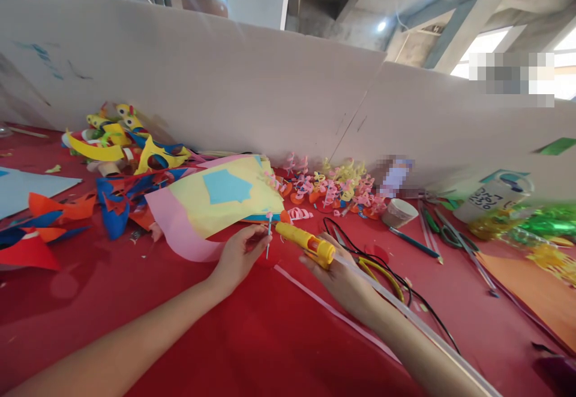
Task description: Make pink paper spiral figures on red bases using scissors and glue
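My left hand [240,253] pinches a thin pale stick [269,241], held upright, with a small pink bit at its top. My right hand [337,274] is wrapped round a yellow glue gun [306,242], whose nozzle points left at the stick's upper part. Whether nozzle and stick touch, I cannot tell. A long clear glue stick [387,295] runs out of the gun's back, over my right forearm. Under my hands a narrow pink paper strip [333,310] lies on the red table [216,343]. Left of the gun are pink and yellow paper sheets [193,205].
Pink and yellow paper curls [333,187] cluster along the white partition [202,79]. Cut paper shapes [117,199] are heaped on the left. To the right lie yellow-handled scissors [382,277], a black cord [432,319], a paper cup [399,212], a teal pen [414,244] and orange paper [531,289].
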The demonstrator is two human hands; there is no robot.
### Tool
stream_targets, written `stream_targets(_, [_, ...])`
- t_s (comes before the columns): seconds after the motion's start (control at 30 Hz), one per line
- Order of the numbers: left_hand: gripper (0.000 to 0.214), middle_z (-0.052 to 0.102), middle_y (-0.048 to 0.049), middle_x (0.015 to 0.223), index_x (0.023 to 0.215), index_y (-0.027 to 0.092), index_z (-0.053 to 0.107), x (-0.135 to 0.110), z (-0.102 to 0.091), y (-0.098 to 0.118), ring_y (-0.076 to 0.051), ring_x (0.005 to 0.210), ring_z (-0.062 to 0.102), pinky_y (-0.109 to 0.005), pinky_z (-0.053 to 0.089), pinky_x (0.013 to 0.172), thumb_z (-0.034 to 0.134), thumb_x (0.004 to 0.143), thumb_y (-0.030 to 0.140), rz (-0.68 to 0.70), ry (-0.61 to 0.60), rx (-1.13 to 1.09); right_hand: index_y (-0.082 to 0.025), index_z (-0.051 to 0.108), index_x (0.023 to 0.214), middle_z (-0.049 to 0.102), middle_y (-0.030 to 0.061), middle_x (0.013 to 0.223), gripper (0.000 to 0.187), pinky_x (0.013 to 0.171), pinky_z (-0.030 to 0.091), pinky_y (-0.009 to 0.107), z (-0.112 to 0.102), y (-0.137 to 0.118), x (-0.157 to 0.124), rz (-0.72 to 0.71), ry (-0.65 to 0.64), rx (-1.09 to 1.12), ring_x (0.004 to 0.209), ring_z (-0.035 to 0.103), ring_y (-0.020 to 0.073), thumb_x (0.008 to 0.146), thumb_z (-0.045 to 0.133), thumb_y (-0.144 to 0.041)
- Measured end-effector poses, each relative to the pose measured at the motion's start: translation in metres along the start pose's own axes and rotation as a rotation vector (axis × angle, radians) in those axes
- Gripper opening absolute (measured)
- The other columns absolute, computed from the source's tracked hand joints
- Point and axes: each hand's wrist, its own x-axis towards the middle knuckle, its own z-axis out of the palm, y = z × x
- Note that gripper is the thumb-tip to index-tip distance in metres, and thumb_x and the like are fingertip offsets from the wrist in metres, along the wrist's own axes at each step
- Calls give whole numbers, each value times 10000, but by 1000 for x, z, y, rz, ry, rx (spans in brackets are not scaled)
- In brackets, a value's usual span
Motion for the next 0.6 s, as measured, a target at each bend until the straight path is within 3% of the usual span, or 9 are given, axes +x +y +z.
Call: stream_targets(0.6, [205, 646, -16, 810, 821, 192, 612, -1, 0, -5, -172, 772, 617, -250, 485, 687, 537, 825, 383, 19, -9, 2, -213, 532, 684, 565, 19, 692, 289, 558, 461, 259, -1, 0, 2, -135, 49, -22, 648, 548, 163, 919, 435, -351])
